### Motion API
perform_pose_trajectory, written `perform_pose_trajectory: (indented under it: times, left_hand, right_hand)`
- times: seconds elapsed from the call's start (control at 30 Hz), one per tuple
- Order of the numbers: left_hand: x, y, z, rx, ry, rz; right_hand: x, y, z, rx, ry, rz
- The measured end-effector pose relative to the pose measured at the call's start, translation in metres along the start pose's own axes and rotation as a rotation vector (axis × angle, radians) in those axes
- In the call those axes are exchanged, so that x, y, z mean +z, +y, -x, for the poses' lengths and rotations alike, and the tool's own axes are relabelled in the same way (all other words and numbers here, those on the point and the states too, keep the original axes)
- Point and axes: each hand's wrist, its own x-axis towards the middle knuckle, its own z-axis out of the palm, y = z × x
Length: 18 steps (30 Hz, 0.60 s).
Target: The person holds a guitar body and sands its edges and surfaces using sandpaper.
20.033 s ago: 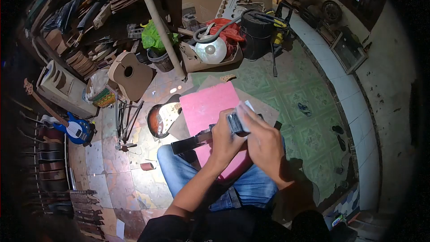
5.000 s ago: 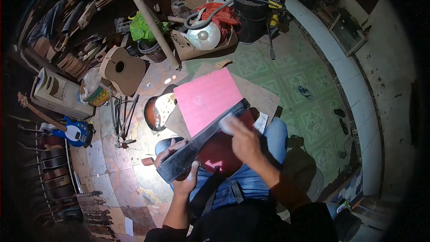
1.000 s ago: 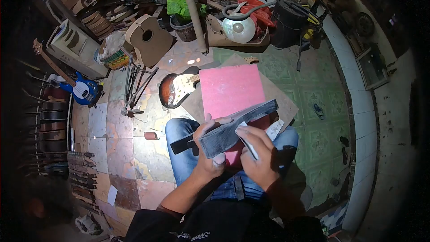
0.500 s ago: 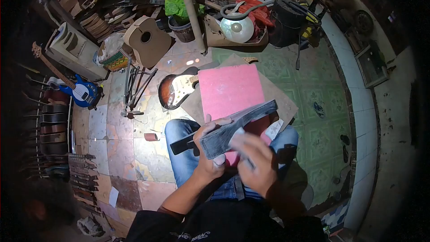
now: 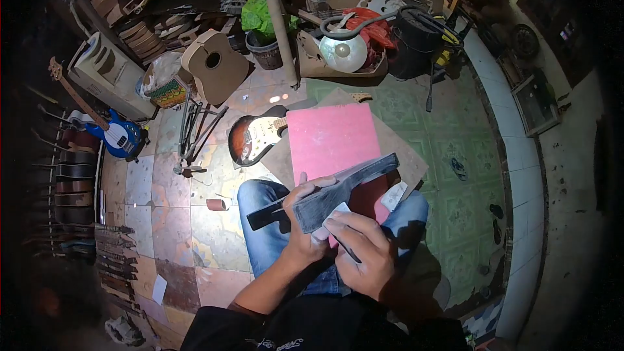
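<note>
Bracing: left hand (image 5: 301, 237) clasps dark piece (image 5: 315, 208), likely for steadiness.
Pinching: right hand (image 5: 364, 253) nips pale sheet (image 5: 341, 208) against it, likely for control.

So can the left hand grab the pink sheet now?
Probably not without letting go: the left hand is holding the black piece. The pink sheet looks close, though, with its far part uncovered.

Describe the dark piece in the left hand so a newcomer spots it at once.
Start at the pink board in mid-view. Over its near part, the left hand grips the dark piece, which slants up to the right. Its scuffed, greyish face sets it apart from the blacker bar over the left knee.
</note>
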Motion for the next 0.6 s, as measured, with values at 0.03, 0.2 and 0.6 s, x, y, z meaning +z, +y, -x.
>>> perform_pose_trajectory:
  times: [0.03,0.2,0.6]
  left_hand:
    - [0.0,0.0,0.0,-0.005,-0.001,0.006]
    - [0.002,0.0,0.0,0.005,-0.004,0.002]
    - [0.001,0.0,0.0,-0.012,0.005,-0.006]
  right_hand:
    - [-0.001,0.008,-0.001,-0.032,0.019,0.026]
    - [-0.005,0.008,-0.008,-0.012,0.031,0.101]
    - [0.004,-0.008,-0.018,-0.17,-0.033,0.077]
